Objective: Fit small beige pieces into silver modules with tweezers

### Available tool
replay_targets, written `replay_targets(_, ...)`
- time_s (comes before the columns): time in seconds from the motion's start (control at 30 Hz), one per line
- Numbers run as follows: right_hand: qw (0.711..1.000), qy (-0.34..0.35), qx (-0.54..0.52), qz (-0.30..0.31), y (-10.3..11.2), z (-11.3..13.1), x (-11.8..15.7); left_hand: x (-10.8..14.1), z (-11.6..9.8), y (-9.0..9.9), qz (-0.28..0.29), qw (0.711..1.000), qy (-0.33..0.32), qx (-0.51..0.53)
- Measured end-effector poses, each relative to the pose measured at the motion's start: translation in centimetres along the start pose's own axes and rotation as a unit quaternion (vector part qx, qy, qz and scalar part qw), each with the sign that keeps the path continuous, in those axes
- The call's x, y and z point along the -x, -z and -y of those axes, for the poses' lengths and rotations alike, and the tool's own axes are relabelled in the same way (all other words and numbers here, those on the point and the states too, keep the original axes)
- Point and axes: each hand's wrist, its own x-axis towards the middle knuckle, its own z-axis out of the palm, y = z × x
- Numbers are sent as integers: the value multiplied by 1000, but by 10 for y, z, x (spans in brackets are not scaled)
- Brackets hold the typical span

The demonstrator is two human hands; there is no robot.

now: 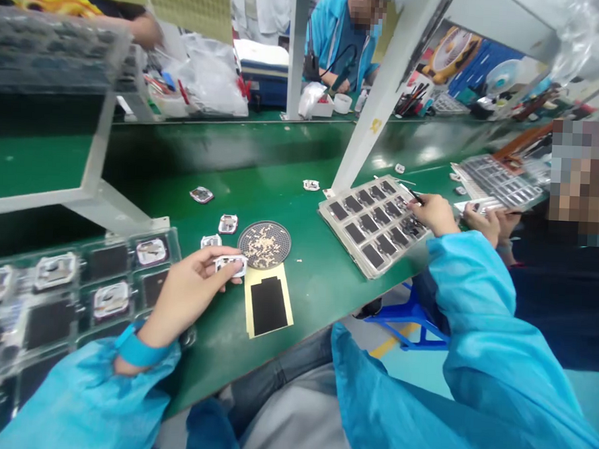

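My left hand [190,286] pinches a small white-framed part [231,266] between thumb and fingers, just above the green bench. Close by lie a round perforated dish [277,253] of small beige bits and a yellow sheet bearing a black rectangle [269,306]. Two similar white-framed parts [228,223] rest behind that hand. Over on the right, my right hand [435,214] grips a thin dark pen-like tool [418,198] at the far right edge of a clear tray [372,264] with rows of dark pieces. Its tip is hard to make out.
A compartment tray [177,242] with several white-framed parts stands at the left, beneath a grey frame [91,169]. A slanted white post [368,115] rises behind the right tray. A co-worker's hands [493,223] are close to my right arm. Another person [337,41] sits across the bench.
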Motion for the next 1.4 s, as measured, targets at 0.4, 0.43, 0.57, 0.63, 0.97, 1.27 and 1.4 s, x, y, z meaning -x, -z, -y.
replay_targets(0.4, 996, -24, -69, 44, -9, -13, -42, -2, 6, -3, 3, 998, -11, 64)
replay_targets(0.43, 996, -21, -81, 30, -10, -15, -42, -2, 6, -3, 7, 997, -10, 74)
replay_targets(0.57, 991, 9, -129, -25, -11, -18, -34, 0, 5, -3, 23, 992, 11, 123)
replay_targets(0.63, 985, 32, -153, -68, -7, -10, -25, 2, 6, -3, 34, 986, 24, 162)
replay_targets(0.97, 873, 326, -361, 40, 1, 168, 119, -1, 14, -1, 67, 960, 28, 269)
replay_targets(1.27, 736, 342, -500, 303, -41, 259, 192, -3, 14, -1, 20, 956, 30, 290)
replay_targets(1.4, 692, 286, -533, 394, -57, 256, 200, 3, 11, -3, -6, 969, -22, 248)
